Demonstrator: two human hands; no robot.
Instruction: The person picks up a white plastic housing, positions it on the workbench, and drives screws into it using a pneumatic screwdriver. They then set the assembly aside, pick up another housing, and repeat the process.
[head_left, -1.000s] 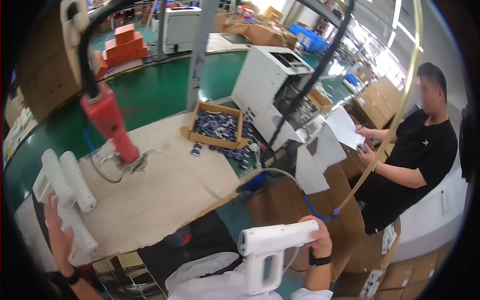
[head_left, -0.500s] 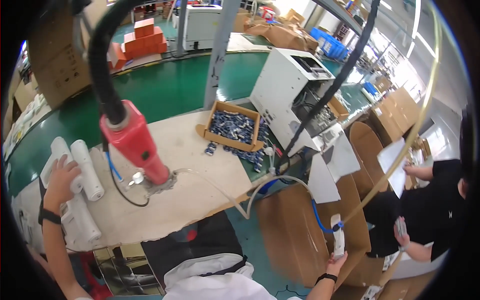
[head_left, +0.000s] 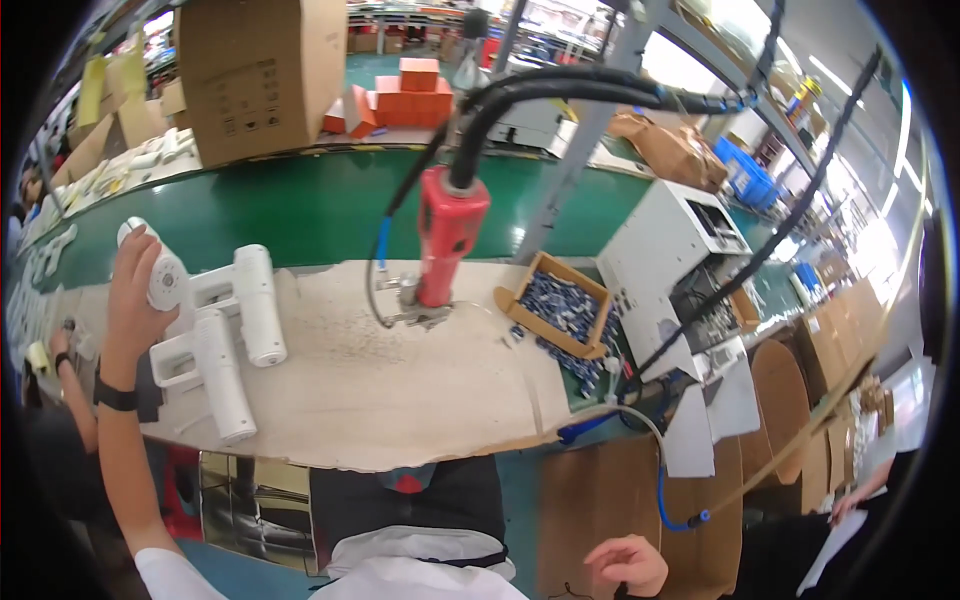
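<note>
My left hand (head_left: 140, 290) is raised at the left of the bench, its fingers wrapped round a white plastic cylindrical housing (head_left: 166, 283) whose round end has small holes. Just beside it two more white housings with loop handles, a nearer one (head_left: 226, 385) and a farther one (head_left: 262, 310), lie on the cardboard-covered bench top (head_left: 430, 400). Low at the right, my right hand (head_left: 630, 565) is in front of a large open carton (head_left: 590, 490). Its fingers are loosely bent and apart, and I see nothing in them. A blue-ended air hose (head_left: 690, 520) hangs over that carton.
A red tool head (head_left: 448, 235) on black cables stands mid-bench. Right of it is a cardboard tray (head_left: 565, 300) of small blue parts, then a white machine cabinet (head_left: 660, 260). A green conveyor (head_left: 350, 195) runs behind. Co-workers' arms show at the left (head_left: 75, 390) and right (head_left: 865, 490).
My view has swung left. My left hand has lifted a white housing off the bench. The slim white piece has left my right hand, which has moved lower, away from the hose end.
</note>
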